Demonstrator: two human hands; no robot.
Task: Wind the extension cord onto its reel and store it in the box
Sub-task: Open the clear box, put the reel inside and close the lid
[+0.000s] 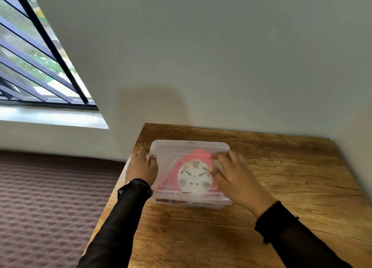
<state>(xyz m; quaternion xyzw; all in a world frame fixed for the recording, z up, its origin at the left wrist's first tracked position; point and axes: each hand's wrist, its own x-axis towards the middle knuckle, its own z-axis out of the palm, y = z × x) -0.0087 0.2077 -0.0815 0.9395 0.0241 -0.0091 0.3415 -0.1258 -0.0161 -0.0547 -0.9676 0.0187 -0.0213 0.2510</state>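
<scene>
A clear plastic box stands on the wooden table near its left edge. Its translucent lid lies on top. Through the lid I see the red cord reel with a round white socket face. My left hand grips the lid's left edge, thumb on top. My right hand presses on the lid's right side, fingers curled over its edge. Both arms wear black sleeves. The cord itself is hidden inside the reel.
The wooden table stands against a pale wall, with bare wood to the right and in front of the box. Left of the table lies a brown quilted mattress. A barred window is at the upper left.
</scene>
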